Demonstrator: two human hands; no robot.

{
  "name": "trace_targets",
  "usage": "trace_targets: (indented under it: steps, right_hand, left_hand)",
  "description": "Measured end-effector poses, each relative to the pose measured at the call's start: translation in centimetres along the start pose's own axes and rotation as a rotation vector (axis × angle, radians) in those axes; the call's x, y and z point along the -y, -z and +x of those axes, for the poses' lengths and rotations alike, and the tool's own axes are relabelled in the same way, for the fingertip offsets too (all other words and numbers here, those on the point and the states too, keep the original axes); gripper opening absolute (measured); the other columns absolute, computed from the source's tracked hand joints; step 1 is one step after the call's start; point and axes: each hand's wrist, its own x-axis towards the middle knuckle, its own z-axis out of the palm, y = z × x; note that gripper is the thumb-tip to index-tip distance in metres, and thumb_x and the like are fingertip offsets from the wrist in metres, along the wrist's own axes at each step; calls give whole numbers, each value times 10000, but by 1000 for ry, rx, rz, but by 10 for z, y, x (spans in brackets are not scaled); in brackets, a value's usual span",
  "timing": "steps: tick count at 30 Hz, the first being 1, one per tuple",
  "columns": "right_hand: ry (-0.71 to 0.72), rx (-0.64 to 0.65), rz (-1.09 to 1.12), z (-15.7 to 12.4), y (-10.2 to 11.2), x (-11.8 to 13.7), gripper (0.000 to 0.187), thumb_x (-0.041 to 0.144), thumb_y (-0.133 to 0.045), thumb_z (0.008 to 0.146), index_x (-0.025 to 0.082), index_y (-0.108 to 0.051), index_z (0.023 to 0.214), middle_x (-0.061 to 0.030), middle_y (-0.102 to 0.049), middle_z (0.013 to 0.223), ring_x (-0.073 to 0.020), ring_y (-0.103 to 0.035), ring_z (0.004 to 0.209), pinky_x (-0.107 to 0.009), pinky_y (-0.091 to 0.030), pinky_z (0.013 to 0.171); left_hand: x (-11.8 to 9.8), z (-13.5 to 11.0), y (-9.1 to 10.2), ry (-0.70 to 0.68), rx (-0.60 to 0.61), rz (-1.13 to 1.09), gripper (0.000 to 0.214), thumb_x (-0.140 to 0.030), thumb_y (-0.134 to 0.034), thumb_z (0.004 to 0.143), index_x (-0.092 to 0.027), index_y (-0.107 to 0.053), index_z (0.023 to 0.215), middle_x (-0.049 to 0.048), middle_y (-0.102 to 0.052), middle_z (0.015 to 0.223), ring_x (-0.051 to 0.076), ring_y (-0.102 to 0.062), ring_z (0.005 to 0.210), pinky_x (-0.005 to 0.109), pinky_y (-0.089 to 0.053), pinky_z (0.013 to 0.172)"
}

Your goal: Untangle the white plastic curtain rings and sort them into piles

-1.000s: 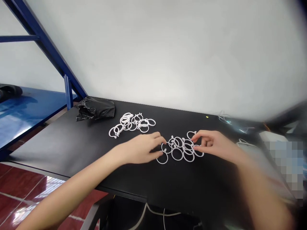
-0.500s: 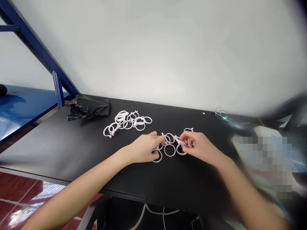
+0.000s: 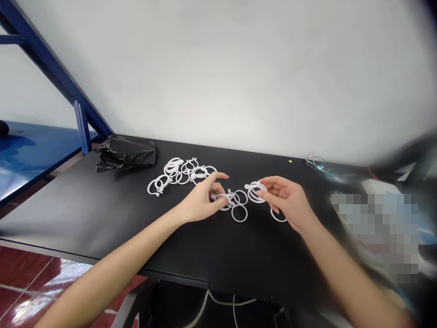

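White plastic curtain rings with small knobbed ends lie on the black table. My right hand (image 3: 282, 196) pinches a small stack of curtain rings (image 3: 254, 193) between thumb and fingers. Partly hidden under that hand is another ring (image 3: 278, 218). To its left, my left hand (image 3: 206, 196) has its thumb and curled fingers closed on a curtain ring (image 3: 222, 208), index finger stretched out above. Several loose rings (image 3: 240, 213) overlap beside its thumb. Behind the left hand spreads a larger pile of rings (image 3: 174, 171), partly covered by the fingers.
A crumpled black plastic bag (image 3: 131, 152) lies at the table's back left. Eyeglasses (image 3: 316, 163) rest at the back right, near a blurred white object (image 3: 377, 189). The wall (image 3: 218, 82) bounds the table behind; a blue metal frame (image 3: 51, 64) stands left.
My right hand has raised its rings and turned them toward me, uncovering a ring beneath. My left hand has shifted slightly up and left, its index finger now extended, with a ring shifted along.
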Motion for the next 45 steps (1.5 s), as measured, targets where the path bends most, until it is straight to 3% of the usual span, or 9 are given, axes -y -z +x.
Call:
trace_targets:
  steps: [3, 7, 13, 17, 21, 29, 35, 45]
  right_hand:
    - [-57, -25, 92, -3, -11, 0, 348, 326, -855, 658, 201, -685, 935, 15, -624, 729, -37, -452, 450, -160, -324, 346]
    - [-52, -46, 164, -7, -23, -4, 370, 327, -855, 654, 200, -673, 950, 18, -620, 731, -65, -523, 493, -168, -381, 366]
    - [-61, -6, 177, -10, -26, -8, 410, 329, -850, 654, 188, -661, 990, -19, -667, 808, -124, -625, 589, -188, -429, 396]
    - [-47, 24, 150, -12, -29, -8, 400, 341, -833, 673, 185, -654, 994, -38, -687, 827, -163, -665, 629, -221, -474, 420]
    - [-18, 44, 110, -15, -33, -9, 344, 331, -822, 690, 184, -664, 957, -50, -703, 830, -185, -683, 678, -240, -514, 445]
    - [129, 48, -35, -21, -39, -14, 262, 301, -764, 767, 203, -697, 1000, -71, -736, 887, -205, -703, 728, -268, -541, 508]
    - [191, 7, -71, -23, -40, -16, 194, 295, -743, 785, 215, -709, 958, -77, -730, 914, -208, -697, 729, -274, -552, 502]
    - [263, -4, -109, -22, -41, -18, 116, 290, -707, 817, 222, -695, 910, -59, -659, 912, -201, -654, 800, -272, -557, 529]
  left_hand:
    - [4, 3, 0, 215, -9, -235, 487, -252, -679, 797, -203, -475, 1236, -30, -627, 736, 115, -555, 657, 252, -400, 636]
    - [2, 5, -1, 349, -3, -522, 529, -386, -714, 801, -198, -490, 1241, 45, -696, 857, 168, -633, 832, 257, -446, 656]
    - [-1, 1, -7, 318, 76, -636, 522, -367, -728, 803, -192, -487, 1231, 33, -691, 806, 181, -657, 844, 251, -497, 627]
    - [3, 2, -6, 314, 52, -642, 526, -278, -743, 793, -208, -488, 1247, 34, -703, 904, 169, -665, 907, 283, -528, 754]
    - [3, 1, -6, 295, 74, -648, 548, -232, -755, 773, -220, -492, 1254, 52, -684, 1007, 169, -656, 930, 265, -536, 728]
    - [-2, 0, -12, 285, 95, -739, 363, -206, -648, 832, -202, -549, 1181, 58, -669, 1004, 176, -646, 917, 290, -568, 707]
    - [-1, 0, -13, 292, 69, -730, 476, -246, -745, 787, -206, -510, 1200, 43, -687, 960, 160, -666, 860, 256, -557, 684]
    - [7, -1, -15, 257, 137, -699, 635, -158, -808, 683, -241, -496, 1230, 53, -669, 1044, 171, -668, 887, 231, -549, 646]
